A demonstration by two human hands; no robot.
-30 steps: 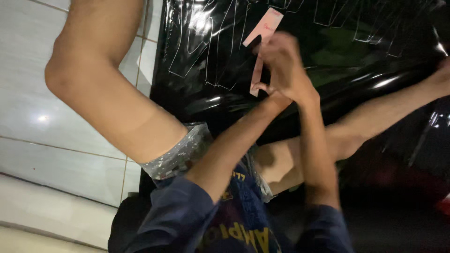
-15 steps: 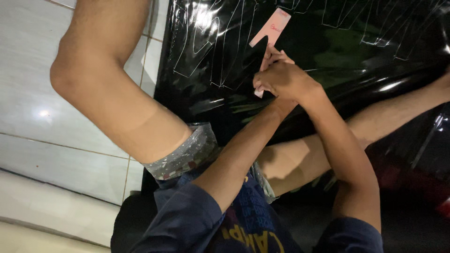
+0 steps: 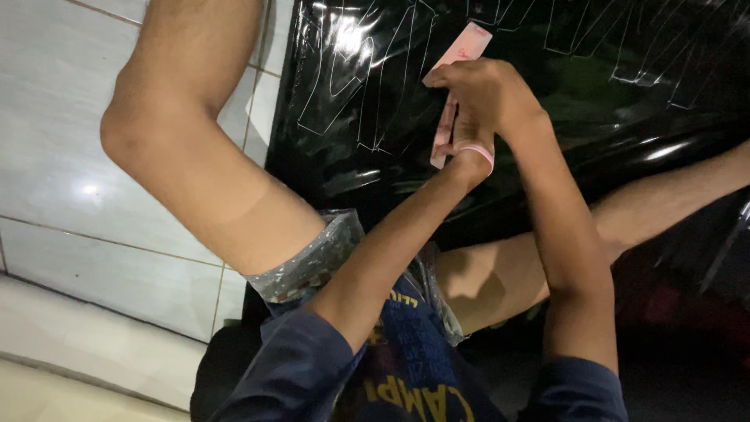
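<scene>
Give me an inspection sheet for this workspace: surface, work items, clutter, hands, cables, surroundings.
Surface: glossy black plastic sheet spread over the floor and legs, with thin pale outlines drawn on it.
Work items: pink strip, long and flat, lying on the sheet and partly hidden under the hands.
Clutter: nothing seen.
Hands: right hand closed over the strip; left hand pressed beside it, mostly covered by the right; pink band at the left wrist.
Cables: nothing seen.
Surroundings: pale tiled floor at left; bare knee raised; grey shorts; dark blue sleeves. Dim light, far right side too dark to read.
</scene>
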